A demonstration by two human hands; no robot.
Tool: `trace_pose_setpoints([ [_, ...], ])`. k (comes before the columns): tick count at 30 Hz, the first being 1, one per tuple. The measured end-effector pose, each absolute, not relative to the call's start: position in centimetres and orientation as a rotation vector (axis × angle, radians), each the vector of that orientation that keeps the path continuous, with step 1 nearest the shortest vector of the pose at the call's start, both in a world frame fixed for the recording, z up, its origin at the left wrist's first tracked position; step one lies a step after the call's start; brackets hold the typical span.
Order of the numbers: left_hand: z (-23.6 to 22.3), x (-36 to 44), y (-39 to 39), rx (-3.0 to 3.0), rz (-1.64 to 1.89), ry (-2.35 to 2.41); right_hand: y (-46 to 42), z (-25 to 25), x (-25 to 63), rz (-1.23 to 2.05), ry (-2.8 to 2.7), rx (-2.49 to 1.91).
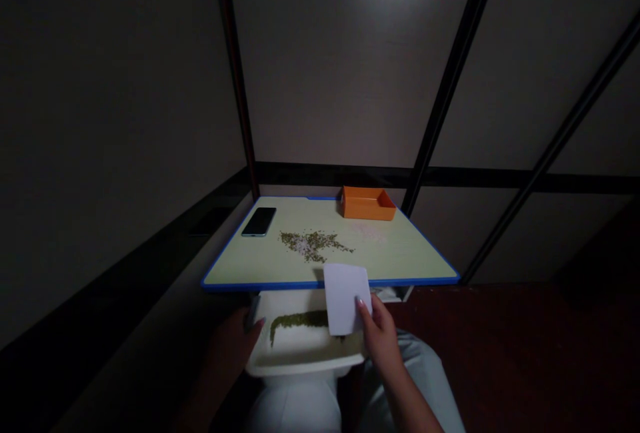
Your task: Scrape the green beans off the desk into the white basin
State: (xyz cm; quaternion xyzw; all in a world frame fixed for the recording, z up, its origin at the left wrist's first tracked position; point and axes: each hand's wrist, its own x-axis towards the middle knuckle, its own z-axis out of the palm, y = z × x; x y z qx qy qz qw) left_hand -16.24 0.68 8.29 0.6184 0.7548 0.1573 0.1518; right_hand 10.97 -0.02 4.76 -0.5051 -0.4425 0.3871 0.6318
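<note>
My right hand (381, 331) grips a white card (347, 298) by its lower right edge, thumb on the front face. The card stands upright over the right part of a white tub (300, 365), hiding some of it. In the tub lies a band of small green grains (302, 320) along the far side and down the left. My left hand (246, 334) is closed on the tub's left rim, thumb inside and the other fingers mostly hidden in shadow. Beyond the tub, a scattered patch of green-brown and whitish grains (313, 244) lies on the table (400, 263).
The pale tabletop has a blue edge. A dark-screened phone (259, 222) lies at its left, and an orange open box (367, 206) stands at the back right. Near the box is a faint pinkish scatter (371, 232). Wall panels (333, 86) rise behind the table.
</note>
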Motion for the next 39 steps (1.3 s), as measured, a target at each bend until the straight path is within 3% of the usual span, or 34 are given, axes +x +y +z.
trace_pose_setpoints([
  [10,10.5,-16.1,0.8,1.903,0.157,2.101,-0.1,5.1,11.2,1.126,-0.818,-0.991],
  [21,8.6,-18.0,5.0,1.928,0.255,1.899,0.4,4.9,11.7,1.089,-1.025,-1.058],
  [39,8.6,-13.9,2.7,2.024,0.420,2.041,-0.7,4.4,10.9,1.116,-0.831,-1.018],
])
